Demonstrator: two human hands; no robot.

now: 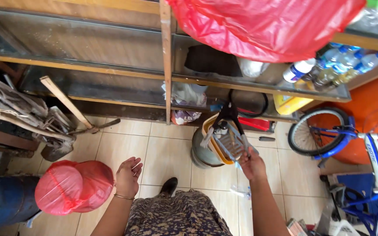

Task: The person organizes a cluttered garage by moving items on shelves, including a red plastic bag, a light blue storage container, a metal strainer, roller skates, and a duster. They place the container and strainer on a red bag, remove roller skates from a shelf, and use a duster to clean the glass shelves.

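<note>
The right hand is raised in front of the person, its fingers closed on the lower corner of a light-coloured frame or rack of thin bars, which hangs in the air over the tiled floor, at about 1 o'clock from the patterned skirt. A black, forked part rises from the top of the frame toward the shelf; whether it belongs to the frame or is a separate piece cannot be told. Just behind the frame, at 12 o'clock from the hand, stands a grey gas cylinder with a yellow-orange bowl-shaped thing tilted at its top. Judging by how it is carried by one corner, the frame seems light and stiff, hard-edged rather than soft, and likely to swing or twist when gripped so low; a hold on one of the upper bars, near its middle, looks steadier. The left hand is open, palm up, fingers loosely curled, holding nothing, with a thin bangle at the wrist. At its 9 o'clock, close beside it, lies a red bag stretched over something round. A blue bicycle stands at 3 o'clock of the right hand.
</note>
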